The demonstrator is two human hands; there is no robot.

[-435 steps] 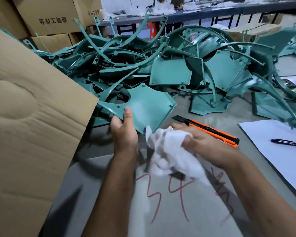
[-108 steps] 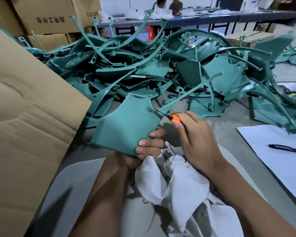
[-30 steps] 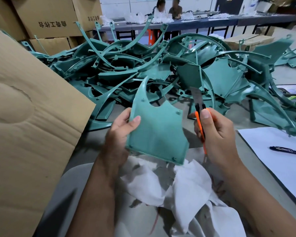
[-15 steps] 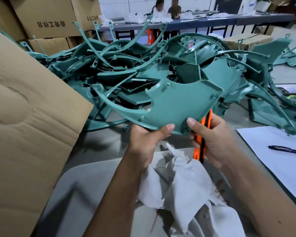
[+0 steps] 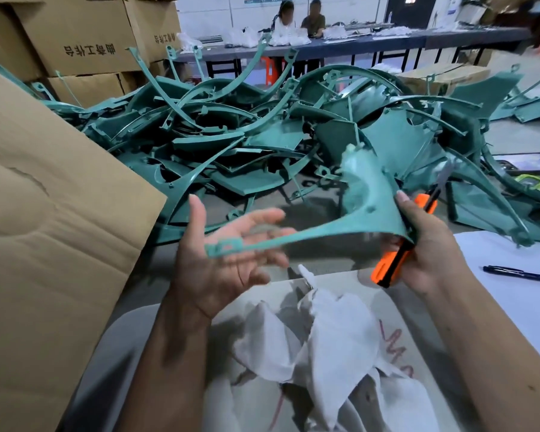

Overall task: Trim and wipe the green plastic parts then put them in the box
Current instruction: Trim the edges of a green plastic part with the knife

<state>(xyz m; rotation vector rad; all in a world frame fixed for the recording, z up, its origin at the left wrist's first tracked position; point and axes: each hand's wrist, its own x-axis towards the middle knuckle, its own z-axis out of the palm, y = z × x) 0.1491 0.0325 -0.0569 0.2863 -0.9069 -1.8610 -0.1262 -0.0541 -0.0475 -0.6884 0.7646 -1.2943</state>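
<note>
We note the cardboard box flap [image 5: 53,232] bounding the counter [image 5: 321,263] at left, the green pile [image 5: 247,141] behind. The right hand [image 5: 424,244] grips the green part [image 5: 368,201] and the knife [image 5: 399,251]. The left hand [image 5: 222,257] lies released, fingers spread beneath the part's long arm.

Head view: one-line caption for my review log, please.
Right hand grips a green plastic part and an orange utility knife; open left hand under its strap end, white cloth below.

Left grip [image 5: 228,257] spread, right grip [image 5: 430,244] clenched
</note>
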